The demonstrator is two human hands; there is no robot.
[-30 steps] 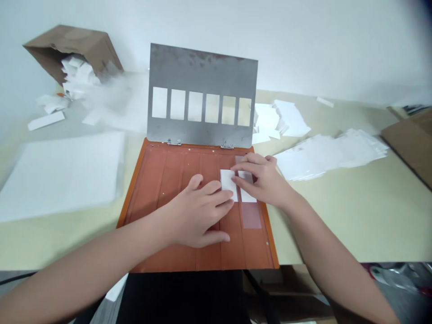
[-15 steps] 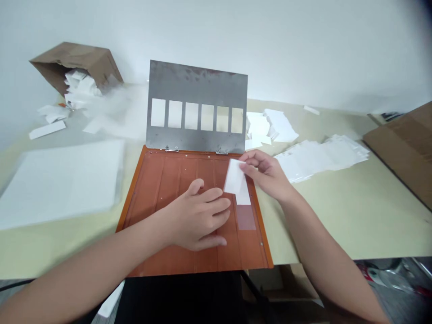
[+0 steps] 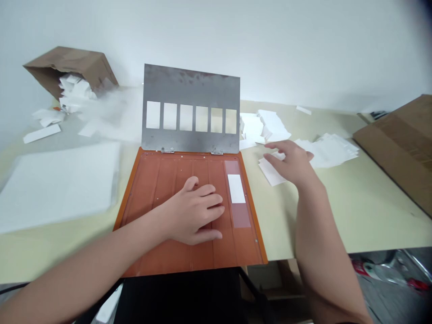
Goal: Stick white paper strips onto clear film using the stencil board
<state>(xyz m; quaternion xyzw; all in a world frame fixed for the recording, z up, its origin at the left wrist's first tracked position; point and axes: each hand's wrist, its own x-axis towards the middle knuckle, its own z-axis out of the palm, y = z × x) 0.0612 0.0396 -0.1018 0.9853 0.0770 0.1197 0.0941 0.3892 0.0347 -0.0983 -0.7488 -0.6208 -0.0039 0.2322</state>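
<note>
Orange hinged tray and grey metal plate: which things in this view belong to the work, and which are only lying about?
In use: left hand on the orange hinged tray; grey metal plate with six windows; white rectangular slip on pink film; right hand at loose white paper slips.
Lying about: tipped brown cardboard box spilling white scraps; white sheet pile; flat brown cardboard.

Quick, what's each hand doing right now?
Left hand: open, lying flat on the orange hinged board, holding nothing.
Right hand: open, over loose white paper slips, no visible grip.
</note>
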